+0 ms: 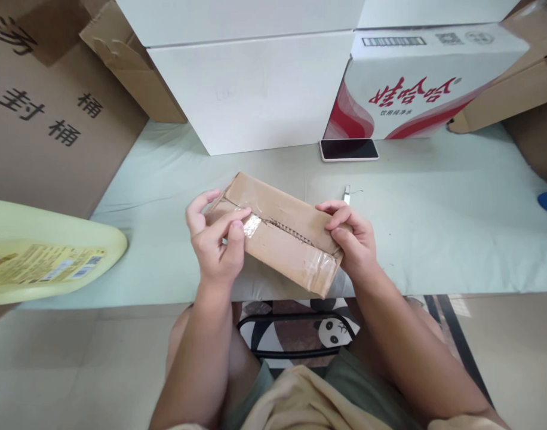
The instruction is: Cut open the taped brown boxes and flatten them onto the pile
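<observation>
I hold a small brown cardboard parcel (282, 230) over the near edge of a pale green mat (435, 239). Clear tape runs along its top seam, which is torn open in the middle. My left hand (217, 242) grips the parcel's left end, thumb and forefinger pinching the tape there. My right hand (352, 239) is closed around the right end, fingers curled over the top edge. The parcel is tilted, with its right corner lower.
A phone (349, 149) lies face up behind the parcel, a small metal tool (346, 194) near it. White boxes (255, 89), a red-and-white carton (412, 83) and brown cartons (45, 107) ring the mat. A yellow jug (45, 254) lies at left.
</observation>
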{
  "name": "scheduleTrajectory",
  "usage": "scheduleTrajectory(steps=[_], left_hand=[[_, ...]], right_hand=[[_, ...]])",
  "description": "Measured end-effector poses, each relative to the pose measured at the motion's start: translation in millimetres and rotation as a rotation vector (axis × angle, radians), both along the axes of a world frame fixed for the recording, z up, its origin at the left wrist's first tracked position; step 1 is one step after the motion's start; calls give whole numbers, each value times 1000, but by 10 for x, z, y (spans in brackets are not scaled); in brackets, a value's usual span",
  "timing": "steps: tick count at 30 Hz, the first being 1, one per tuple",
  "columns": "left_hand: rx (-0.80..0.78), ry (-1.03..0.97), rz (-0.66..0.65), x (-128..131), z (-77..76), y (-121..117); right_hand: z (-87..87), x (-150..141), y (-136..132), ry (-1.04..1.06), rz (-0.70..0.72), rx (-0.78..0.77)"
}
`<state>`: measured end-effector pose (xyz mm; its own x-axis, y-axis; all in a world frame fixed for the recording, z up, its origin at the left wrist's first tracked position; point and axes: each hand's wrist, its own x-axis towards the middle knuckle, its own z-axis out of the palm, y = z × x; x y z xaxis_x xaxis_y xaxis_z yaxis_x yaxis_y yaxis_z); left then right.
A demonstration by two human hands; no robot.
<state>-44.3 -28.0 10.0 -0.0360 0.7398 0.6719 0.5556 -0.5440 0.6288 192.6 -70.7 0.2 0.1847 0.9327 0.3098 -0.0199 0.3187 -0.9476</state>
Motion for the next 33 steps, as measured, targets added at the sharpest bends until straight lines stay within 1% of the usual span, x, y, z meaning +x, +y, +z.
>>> scheduleTrajectory(steps=[6, 9, 11, 13, 17, 19, 23, 30, 33], left_hand=[[35, -12, -27, 0, -6, 8], [28, -12, -29, -16, 3, 9], [2, -6, -19, -30, 11, 10], [-9, -24, -8, -44, 12, 11], [15, -72, 8, -81, -10, 17], [30, -67, 32, -103, -23, 18], [9, -45, 113, -126, -12, 7], [-32, -112, 117, -197, 48, 53], [-52, -168, 128, -266, 93, 93]], right_hand=[[-41, 0, -14, 34, 11, 9], [-65, -5, -11, 132, 49, 12], [-90, 1, 9, 208, 75, -15], [-128, 18, 42, 242, 68, -54], [-222, 65, 104, 186, -32, -160], [-246, 74, 112, 147, -37, -223], [-230, 47, 96, 86, 36, -348], [-194, 2, 94, 10, 88, -621], [-159, 1, 83, 35, 171, -695]])
